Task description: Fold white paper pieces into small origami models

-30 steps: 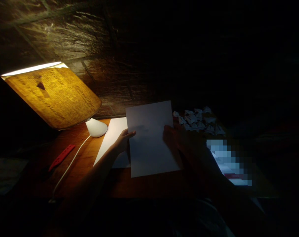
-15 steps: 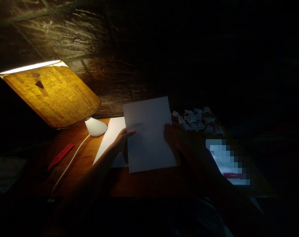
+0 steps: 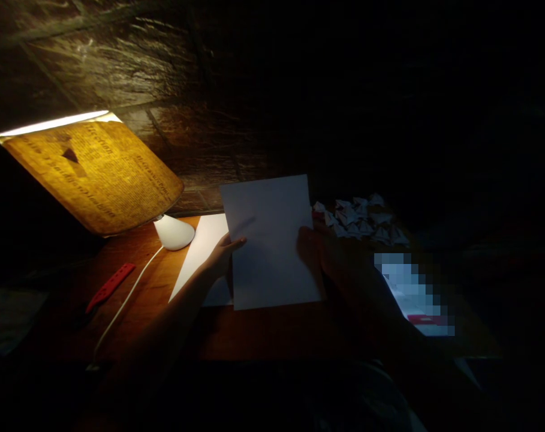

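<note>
A sheet of white paper (image 3: 272, 252) is held up between my two hands, tilted slightly and raised above the table. My left hand (image 3: 222, 252) pinches its left edge, the thumb lying on the front and the fingers behind it. At the right edge, my right hand (image 3: 315, 243) grips the sheet, mostly in shadow. Behind and to the left, more white paper (image 3: 203, 240) lies on the wooden table (image 3: 209, 327), partly covered by the raised sheet and my left hand.
On the left stands a lit lamp with a printed yellow shade (image 3: 96, 174), a white base (image 3: 175, 233) and a white cord (image 3: 127, 300). A red-handled tool (image 3: 113, 285) lies beside the cord. Several folded paper pieces (image 3: 362, 219) and a glowing, pixelated screen (image 3: 416, 297) are at right.
The sheet's top left corner has shifted slightly left and its bottom edge slightly up. Both hands keep their hold in nearly the same place.
</note>
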Available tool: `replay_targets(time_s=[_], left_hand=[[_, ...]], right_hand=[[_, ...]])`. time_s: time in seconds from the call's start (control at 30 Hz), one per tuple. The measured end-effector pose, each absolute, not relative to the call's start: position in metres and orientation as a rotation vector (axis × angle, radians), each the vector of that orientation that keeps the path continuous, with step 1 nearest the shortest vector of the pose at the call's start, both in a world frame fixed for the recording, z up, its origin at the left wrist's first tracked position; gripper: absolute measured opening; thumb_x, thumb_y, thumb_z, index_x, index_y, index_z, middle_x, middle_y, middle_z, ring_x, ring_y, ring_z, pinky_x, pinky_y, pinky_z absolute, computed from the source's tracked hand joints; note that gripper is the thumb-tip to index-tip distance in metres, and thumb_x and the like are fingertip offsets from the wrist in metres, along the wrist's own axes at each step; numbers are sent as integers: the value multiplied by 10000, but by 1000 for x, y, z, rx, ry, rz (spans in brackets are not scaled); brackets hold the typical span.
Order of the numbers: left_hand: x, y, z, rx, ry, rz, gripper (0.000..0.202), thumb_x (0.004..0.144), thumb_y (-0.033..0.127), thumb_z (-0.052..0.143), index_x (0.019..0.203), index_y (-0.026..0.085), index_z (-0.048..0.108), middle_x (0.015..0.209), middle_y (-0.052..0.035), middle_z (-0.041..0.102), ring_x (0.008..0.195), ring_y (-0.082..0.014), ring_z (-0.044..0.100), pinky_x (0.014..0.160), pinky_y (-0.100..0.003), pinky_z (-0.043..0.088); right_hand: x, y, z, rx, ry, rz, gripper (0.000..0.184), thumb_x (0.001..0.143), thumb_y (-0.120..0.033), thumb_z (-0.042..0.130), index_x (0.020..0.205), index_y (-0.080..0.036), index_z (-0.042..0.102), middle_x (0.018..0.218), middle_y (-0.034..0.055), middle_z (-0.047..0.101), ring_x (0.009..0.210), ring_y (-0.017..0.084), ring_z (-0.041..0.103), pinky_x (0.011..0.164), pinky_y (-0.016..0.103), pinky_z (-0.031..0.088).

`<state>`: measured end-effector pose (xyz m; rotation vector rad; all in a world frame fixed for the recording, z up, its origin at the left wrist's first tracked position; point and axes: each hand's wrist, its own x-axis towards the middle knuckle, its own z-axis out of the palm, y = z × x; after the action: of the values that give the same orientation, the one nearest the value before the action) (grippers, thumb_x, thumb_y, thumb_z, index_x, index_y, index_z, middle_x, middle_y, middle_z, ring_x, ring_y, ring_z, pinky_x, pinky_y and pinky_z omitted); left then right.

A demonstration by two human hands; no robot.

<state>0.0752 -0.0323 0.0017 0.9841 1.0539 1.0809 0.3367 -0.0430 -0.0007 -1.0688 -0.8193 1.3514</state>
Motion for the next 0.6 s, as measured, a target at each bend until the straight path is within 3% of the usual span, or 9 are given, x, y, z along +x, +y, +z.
replay_targets(time_s=[0.13,0.33,0.6], left_hand=[[75,-32,0,980,1028,1092,683,623,360,908,1237,181,670,995,-111,785,941,-343,758,820,-420,628],[72,-30,1,988,980,1090,707,635,367,908,1265,172,653,1053,-121,785,944,-337,759,837,-424,629],[68,-24,-10,1004,942,1113,571,638,474,917,1056,152,697,860,-81,775,692,-239,740,610,-294,582]], right_hand=[[337,-45,4,-1060,-804,1400,246,608,-343,755,826,-245,695,807,9,740,801,229,691,720,346,536],[337,-44,4,-1041,-734,1404,220,578,-280,751,789,-244,702,757,-14,730,721,190,658,693,311,508],[338,-47,9,-1035,-703,1399,188,593,-270,736,774,-237,699,766,-7,747,756,204,675,721,327,521]])
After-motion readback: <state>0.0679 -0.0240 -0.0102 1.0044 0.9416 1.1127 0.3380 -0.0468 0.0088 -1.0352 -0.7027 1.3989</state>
